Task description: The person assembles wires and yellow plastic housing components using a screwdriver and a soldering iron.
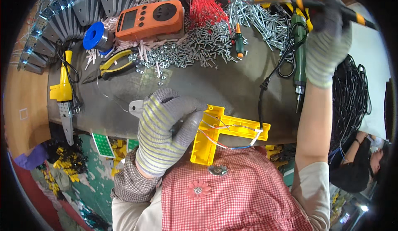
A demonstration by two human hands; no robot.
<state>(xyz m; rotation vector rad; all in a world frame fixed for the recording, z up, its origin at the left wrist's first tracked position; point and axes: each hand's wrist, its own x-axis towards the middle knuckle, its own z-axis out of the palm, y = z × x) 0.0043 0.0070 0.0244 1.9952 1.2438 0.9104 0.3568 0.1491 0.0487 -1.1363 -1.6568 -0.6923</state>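
Note:
My left hand (168, 127), in a grey and yellow striped glove, pinches the upper left corner of a yellow plastic housing half (203, 146). The T-shaped housing lies open side up over the table's near edge. Red, white and blue wires (219, 144) run inside it, and a black power cord (260, 102) enters at its right end. A grey metal plate (136, 107) sticks out beyond my left hand; its other end is hidden. At the upper right, my gloved right hand (329, 44) is closed round a long dark tool with orange bands (358, 19), blurred, its exact kind unclear.
Screws (207, 44), nuts and red-sleeved parts (207, 9) are heaped at the back. Near them sit an orange multimeter (149, 19), solder spool (97, 38), pliers (116, 65) and green electric screwdriver (299, 52). Black cables (350, 94) pile at right; another person (354, 168) sits beyond.

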